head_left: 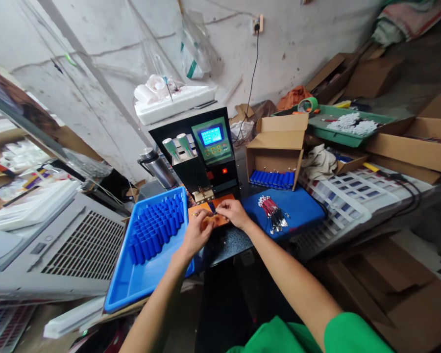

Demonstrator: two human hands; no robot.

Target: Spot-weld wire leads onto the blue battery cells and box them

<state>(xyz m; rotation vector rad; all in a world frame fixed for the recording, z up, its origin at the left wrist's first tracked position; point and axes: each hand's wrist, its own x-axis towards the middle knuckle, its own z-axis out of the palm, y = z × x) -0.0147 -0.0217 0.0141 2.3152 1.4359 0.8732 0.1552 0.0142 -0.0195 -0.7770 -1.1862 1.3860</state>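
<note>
My left hand (200,226), with a ring on one finger, is closed low in front of a spot welder (215,142). Its fingertips are at a blue cylindrical battery cell (212,208), mostly hidden by the fingers, below the welder's electrodes (203,193). From the right, my right hand (233,213) meets it in a pinch; whatever is between these fingertips is too small to make out. Both hands are over an orange work plate (195,212). A blue tray (132,289) at the left holds many upright blue cells (156,228).
Red and black wire leads (274,213) lie on a blue pad (305,208) at the right. Behind them, an open cardboard box (275,139) holds more blue cells. A steel flask (158,166) stands left of the welder. A green tray (323,128) holds white pieces.
</note>
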